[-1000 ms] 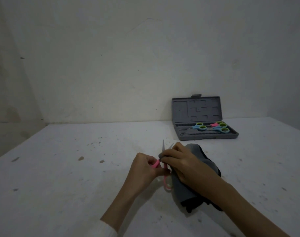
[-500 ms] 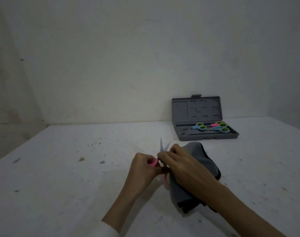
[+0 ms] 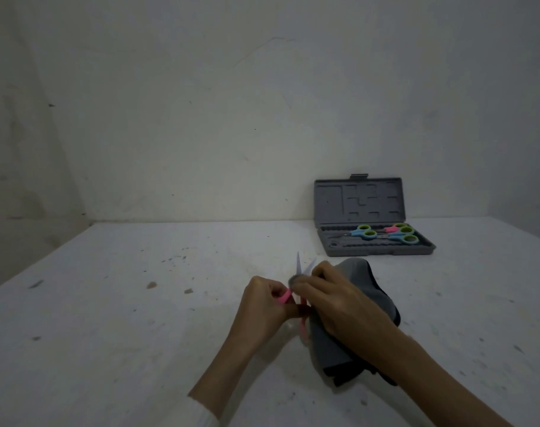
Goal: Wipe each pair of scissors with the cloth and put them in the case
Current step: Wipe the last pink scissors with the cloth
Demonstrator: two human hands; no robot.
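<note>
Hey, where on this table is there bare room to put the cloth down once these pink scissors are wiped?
The table is bare all along its left half, left of the left hand. A smaller bare strip lies right of the cloth, in front of the open case. It is crowded around both hands, where the right hand presses cloth to the pink scissors.

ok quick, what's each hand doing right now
Left hand: closed on the pink scissors, blades apart.
Right hand: closed on the grey cloth, pressing it to a blade.
</note>
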